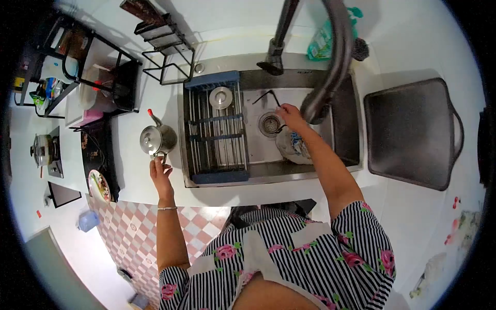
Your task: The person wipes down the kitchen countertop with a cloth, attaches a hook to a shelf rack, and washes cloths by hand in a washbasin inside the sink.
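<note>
My left hand (161,175) is closed around the handle of a small metal teapot (166,138) with a red-tipped spout, on the white counter left of the sink. Over the basin, my right hand (292,118) has its fingers closed at the end of a thin, bent black piece (266,94); its kind is unclear. Below that hand, a see-through item with blue and white print (289,147) lies in the sink (253,152), partly hidden by my forearm. A round metal lid (221,98) rests on the roll-out drying rack (219,178) at the basin's left.
A dark faucet (338,67) arches over the basin. Behind it are a green spray bottle (321,41) and a scrubber (360,49). A black tray (408,134) lies at right. To the left stand a knife rack (168,57), a shelf (98,72) and a plate of food (99,186).
</note>
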Demonstrator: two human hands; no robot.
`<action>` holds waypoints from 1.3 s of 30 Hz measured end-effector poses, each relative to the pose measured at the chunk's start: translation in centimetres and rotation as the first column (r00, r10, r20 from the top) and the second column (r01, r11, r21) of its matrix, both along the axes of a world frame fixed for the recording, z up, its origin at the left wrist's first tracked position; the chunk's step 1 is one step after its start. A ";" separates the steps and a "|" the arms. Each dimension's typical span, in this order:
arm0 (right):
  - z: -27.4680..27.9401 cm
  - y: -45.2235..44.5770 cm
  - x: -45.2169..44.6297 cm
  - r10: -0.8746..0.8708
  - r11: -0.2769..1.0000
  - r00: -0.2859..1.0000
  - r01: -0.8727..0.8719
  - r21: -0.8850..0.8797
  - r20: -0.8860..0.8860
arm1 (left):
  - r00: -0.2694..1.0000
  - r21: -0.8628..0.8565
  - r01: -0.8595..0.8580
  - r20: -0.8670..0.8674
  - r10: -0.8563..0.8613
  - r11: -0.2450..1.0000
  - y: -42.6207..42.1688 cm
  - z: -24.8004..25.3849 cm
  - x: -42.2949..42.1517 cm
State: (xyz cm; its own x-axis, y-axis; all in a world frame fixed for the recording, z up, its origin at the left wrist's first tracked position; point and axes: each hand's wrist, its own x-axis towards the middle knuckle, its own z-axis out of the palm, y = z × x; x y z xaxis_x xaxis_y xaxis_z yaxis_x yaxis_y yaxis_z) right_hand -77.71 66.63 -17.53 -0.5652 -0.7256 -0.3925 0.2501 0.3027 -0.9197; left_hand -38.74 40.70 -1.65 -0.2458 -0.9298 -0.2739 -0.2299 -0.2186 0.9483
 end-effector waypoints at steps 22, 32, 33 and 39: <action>17.5 2.8 6.6 -0.228 0.973 0.947 0.229 0.022 0.228 | 0.690 -0.563 0.701 0.383 -0.614 0.437 7.5 2.0 -29.3; 20.0 3.3 7.2 -0.143 0.990 0.927 0.140 0.032 0.346 | 0.616 -0.424 0.786 0.485 -0.620 0.450 17.9 3.0 -27.5; 19.3 3.6 6.9 -0.177 0.981 0.879 0.194 0.007 0.442 | 0.678 -0.483 0.718 0.325 -0.659 0.501 18.3 2.3 -27.5; 21.2 1.2 8.0 -0.281 0.924 0.817 0.373 -0.090 0.503 | 0.691 -0.375 0.677 0.028 -0.722 0.634 17.5 2.9 -27.5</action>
State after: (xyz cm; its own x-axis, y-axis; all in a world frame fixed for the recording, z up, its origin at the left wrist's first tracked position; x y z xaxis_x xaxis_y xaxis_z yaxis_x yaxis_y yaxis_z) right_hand -69.70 67.78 3.71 -0.5602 -0.6139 -0.5562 0.7211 -0.0309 -0.6922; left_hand -66.23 58.23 1.28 -0.8685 -0.4879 0.0875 -0.0673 0.2910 0.9544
